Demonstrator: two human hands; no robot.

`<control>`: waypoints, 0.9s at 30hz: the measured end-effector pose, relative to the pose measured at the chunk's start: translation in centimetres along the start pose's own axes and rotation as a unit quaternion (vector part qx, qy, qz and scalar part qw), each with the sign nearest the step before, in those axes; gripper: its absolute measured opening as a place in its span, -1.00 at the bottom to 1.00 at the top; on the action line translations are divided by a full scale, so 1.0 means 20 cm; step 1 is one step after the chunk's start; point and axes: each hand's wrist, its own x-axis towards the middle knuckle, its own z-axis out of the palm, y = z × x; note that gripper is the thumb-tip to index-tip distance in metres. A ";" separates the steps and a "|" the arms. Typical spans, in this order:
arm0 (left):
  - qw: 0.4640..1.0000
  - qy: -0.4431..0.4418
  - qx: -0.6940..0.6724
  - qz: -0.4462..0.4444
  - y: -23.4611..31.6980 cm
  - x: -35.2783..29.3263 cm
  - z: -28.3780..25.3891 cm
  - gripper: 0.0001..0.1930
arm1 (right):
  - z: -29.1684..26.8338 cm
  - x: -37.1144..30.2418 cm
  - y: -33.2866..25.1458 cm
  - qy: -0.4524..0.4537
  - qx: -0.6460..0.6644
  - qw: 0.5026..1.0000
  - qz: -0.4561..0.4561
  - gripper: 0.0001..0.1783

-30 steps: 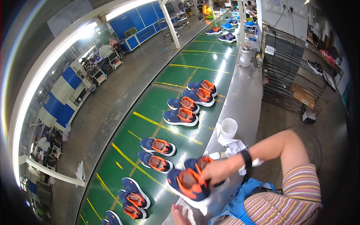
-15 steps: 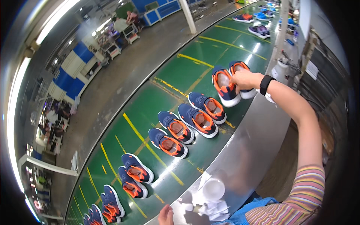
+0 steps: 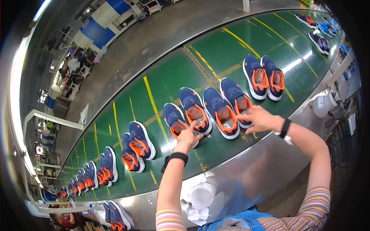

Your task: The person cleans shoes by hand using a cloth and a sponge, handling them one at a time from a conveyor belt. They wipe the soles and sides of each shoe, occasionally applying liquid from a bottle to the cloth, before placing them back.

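Two pairs of navy sneakers with orange linings and white soles stand in front of me on the green conveyor belt. My left hand (image 3: 188, 138) reaches over the heels of the left pair, a left sneaker (image 3: 175, 117) and a right sneaker (image 3: 194, 109). Its index finger and thumb are apart, touching or close to the heels. My right hand (image 3: 260, 118) is at the heel of the right-most sneaker (image 3: 236, 101) of the other pair, fingers apart at the opening. Beside it stands that sneaker's mate (image 3: 219, 111). Fingertip contact is partly hidden.
Another navy pair (image 3: 264, 79) stands farther right on the belt (image 3: 165, 73); several more line up to the left. A metal ledge (image 3: 239, 165) runs along my side, with a white round container (image 3: 202, 195) and crumpled paper (image 3: 195, 213). A white bottle (image 3: 324, 104) hangs at right.
My right hand has let go of the pair it held, which now stands on the belt, and moved left to another sneaker. My left hand has come up over the belt. The view has shifted.
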 end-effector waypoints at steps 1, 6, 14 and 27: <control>1.000 0.029 0.011 -0.003 0.01 0.04 0.03 -0.33 | 0.05 0.03 -0.03 -0.018 -0.014 1.000 0.014 -0.33; 0.988 0.128 -0.001 0.082 -0.02 -0.06 -0.08 -0.40 | 0.10 0.18 -0.07 -0.015 -0.105 0.994 0.027 -0.53; 0.970 0.156 -0.078 0.167 -0.24 -1.05 -0.39 -0.59 | 0.05 -0.74 -0.24 0.052 -0.083 0.995 -0.020 -0.55; 0.984 0.172 -0.006 0.035 -0.97 -2.08 0.07 -0.62 | 0.05 -0.87 -0.87 0.167 -0.003 0.971 0.173 -0.41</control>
